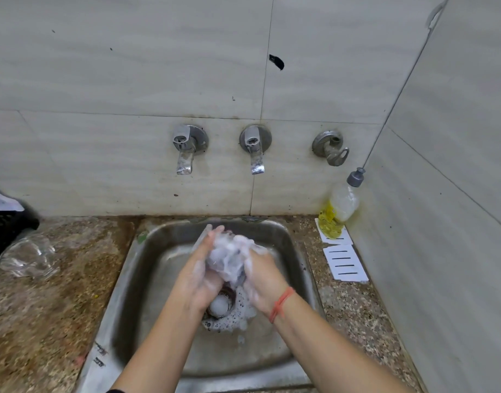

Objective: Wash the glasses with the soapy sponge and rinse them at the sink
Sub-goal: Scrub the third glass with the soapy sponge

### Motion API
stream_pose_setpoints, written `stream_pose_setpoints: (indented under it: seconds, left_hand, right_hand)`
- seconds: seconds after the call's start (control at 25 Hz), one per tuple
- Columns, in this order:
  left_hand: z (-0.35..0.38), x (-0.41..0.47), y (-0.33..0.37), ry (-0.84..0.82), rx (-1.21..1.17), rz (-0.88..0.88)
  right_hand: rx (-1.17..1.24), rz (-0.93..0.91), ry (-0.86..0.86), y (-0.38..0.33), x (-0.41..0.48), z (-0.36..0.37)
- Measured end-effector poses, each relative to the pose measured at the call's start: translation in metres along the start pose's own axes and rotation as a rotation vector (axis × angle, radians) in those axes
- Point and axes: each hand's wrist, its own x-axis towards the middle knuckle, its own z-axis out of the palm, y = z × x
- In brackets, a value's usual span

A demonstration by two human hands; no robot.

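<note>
Over steel sink point(124, 279), left hand point(199, 276) and right hand point(262, 279) with fingers curled around foam-covered glass point(228, 259), suds point(239, 312) on drain point(228, 293) below, second glass point(26, 256) lying on counter point(45, 321)

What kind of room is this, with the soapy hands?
Probably a kitchen washing-up corner: a steel sink set in a stone counter, taps on the tiled wall, and a bottle of yellow dish soap.
</note>
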Motion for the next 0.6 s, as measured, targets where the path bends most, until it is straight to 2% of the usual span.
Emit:
stream_pose_setpoints:
  seconds: [0.12, 0.16, 0.2, 0.24, 0.32, 0.36, 0.4, 0.44, 0.48, 0.52, 0.6]
  left_hand:
    - [-0.002, 0.005, -0.001, 0.012, -0.037, -0.12]
    - [-0.003, 0.006, -0.001, 0.014, 0.001, -0.119]
    - [-0.003, 0.004, -0.001, 0.014, 0.038, -0.106]
    - [-0.006, 0.002, 0.0, 0.019, 0.075, -0.078]
    - [-0.014, -0.002, 0.003, -0.026, 0.117, -0.024]
    - [-0.019, -0.002, 0.005, -0.062, 0.138, -0.017]
    - [-0.021, -0.004, 0.007, -0.088, 0.172, -0.017]
    - [-0.021, -0.003, 0.007, -0.089, 0.204, -0.017]
    - [-0.02, -0.001, 0.005, -0.059, 0.236, -0.006]
    - [-0.015, 0.002, 0.002, -0.001, 0.239, 0.007]
    - [-0.004, 0.008, -0.004, 0.138, 0.147, -0.049]
  right_hand:
    - [-0.764, -0.434, 0.057, 0.016, -0.009, -0.004]
    - [-0.867, -0.484, 0.082, 0.019, -0.015, -0.003]
    - [-0.79, -0.466, 0.109, 0.02, -0.018, -0.003]
    - [-0.57, -0.328, 0.121, 0.017, -0.017, -0.004]
    - [0.11, 0.081, -0.044, -0.001, -0.016, 0.0]
    - [0.339, 0.188, -0.118, -0.003, -0.014, -0.003]
    - [0.391, 0.214, -0.144, -0.006, -0.013, -0.004]
    - [0.324, 0.164, -0.115, -0.004, -0.012, -0.003]
    - [0.125, 0.054, -0.052, -0.001, -0.011, -0.004]
    - [-0.176, -0.107, 0.029, 0.003, -0.009, -0.005]
    - [-0.784, -0.366, 0.054, 0.009, -0.011, -0.006]
